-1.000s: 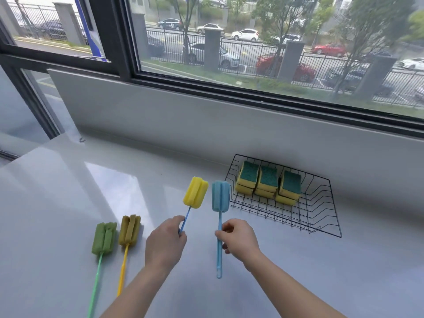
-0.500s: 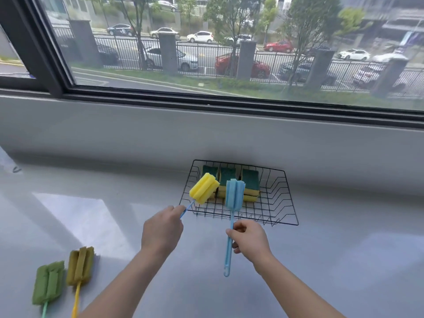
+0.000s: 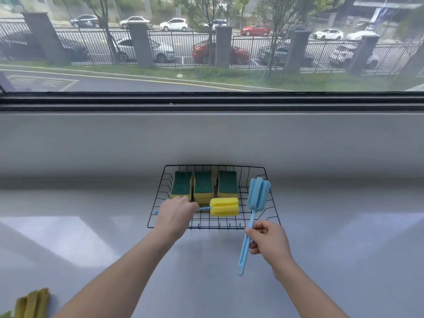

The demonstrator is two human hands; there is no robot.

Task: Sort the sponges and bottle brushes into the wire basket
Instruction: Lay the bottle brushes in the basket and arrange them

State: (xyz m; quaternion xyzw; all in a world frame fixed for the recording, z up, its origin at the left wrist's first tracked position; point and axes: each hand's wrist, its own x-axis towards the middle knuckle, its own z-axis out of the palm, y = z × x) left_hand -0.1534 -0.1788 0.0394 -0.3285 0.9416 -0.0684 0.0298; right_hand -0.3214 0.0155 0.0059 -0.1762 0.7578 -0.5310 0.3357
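Note:
A black wire basket (image 3: 271, 204) stands against the wall with three yellow-and-green sponges (image 3: 204, 185) in a row at its back. My left hand (image 3: 175, 214) grips the thin blue handle of a yellow-headed bottle brush (image 3: 224, 207), which lies sideways over the basket's front half. My right hand (image 3: 267, 241) holds the handle of a blue bottle brush (image 3: 258, 195); its foam head is tilted over the basket's right side. A mustard-yellow brush head (image 3: 32, 302) lies at the bottom left corner, with a sliver of a green brush (image 3: 5, 314) beside it.
The grey counter (image 3: 344, 260) runs left and right of the basket. A low grey wall (image 3: 206, 143) and a window frame (image 3: 206, 103) stand directly behind the basket.
Both hands moved forward to the basket. The yellow brush went from pointing up to lying sideways over the basket; the blue brush shifted to the basket's right side. The view panned right.

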